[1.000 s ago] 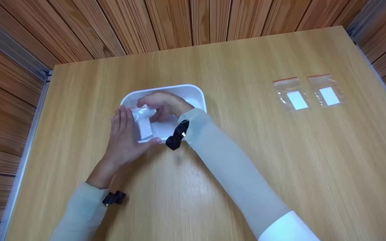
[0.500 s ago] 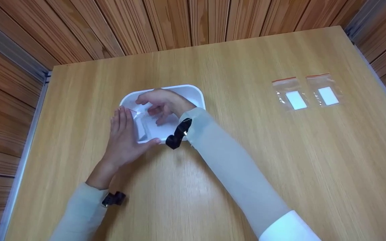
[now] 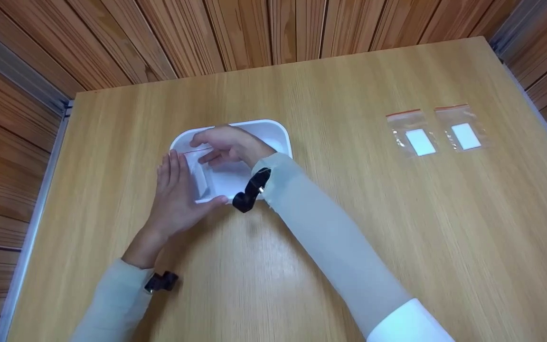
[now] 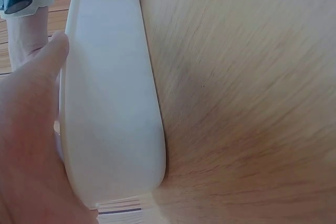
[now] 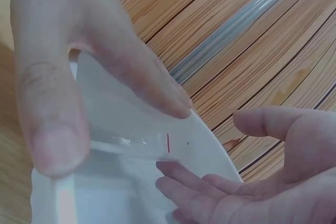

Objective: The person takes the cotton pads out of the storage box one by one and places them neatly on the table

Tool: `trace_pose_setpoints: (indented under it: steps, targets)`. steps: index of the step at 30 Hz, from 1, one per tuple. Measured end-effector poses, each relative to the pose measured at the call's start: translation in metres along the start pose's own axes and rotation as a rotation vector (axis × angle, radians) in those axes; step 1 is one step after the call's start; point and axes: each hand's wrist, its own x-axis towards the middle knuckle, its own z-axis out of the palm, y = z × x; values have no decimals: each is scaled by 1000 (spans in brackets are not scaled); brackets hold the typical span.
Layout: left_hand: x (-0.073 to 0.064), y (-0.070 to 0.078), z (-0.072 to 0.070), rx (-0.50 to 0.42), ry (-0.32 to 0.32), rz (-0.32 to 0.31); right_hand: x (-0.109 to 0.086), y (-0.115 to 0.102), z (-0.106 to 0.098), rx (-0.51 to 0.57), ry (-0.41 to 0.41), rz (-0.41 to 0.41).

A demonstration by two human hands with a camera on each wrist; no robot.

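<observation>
A white plastic tub (image 3: 278, 135) sits on the table under both hands. My left hand (image 3: 174, 199) lies over its left end, fingers straight along the left rim and thumb on the front rim. Inside, along the left wall, is a clear zip bag (image 3: 198, 178) with a white piece in it; its red zip strip (image 5: 168, 142) shows in the right wrist view. My right hand (image 3: 233, 142) reaches into the tub from the right, index finger extended, the other fingers relaxed at the bag's side. The left wrist view shows the tub's outer front wall (image 4: 110, 87).
Two clear zip bags with red strips and white cards, one bag (image 3: 419, 140) beside the other bag (image 3: 466, 135), lie flat at the right of the wooden table (image 3: 349, 190). Wood-panelled walls (image 3: 254, 33) stand behind and at the sides.
The bag, earlier puffed up and bent toward the right hand, now lies closer along the tub's left wall. My right fingers spread away from it, then came back left. My left hand stayed put.
</observation>
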Motion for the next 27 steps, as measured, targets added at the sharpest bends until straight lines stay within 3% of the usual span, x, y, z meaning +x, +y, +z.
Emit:
trace_pose_setpoints:
  steps: [7, 12, 16, 27]
  targets:
    - [0, 0, 0, 13, 5, 7, 0, 1, 2, -79, -19, 3]
    - [-1, -1, 0, -1, 2, 12, 1, 0, 6, -299, 5, 7]
    - [-1, -1, -1, -17, -1, 7, 2, -1, 6, -456, 63, -39]
    - [-2, -2, 0, -29, 4, 1, 5, -2, 7, -514, 163, -68]
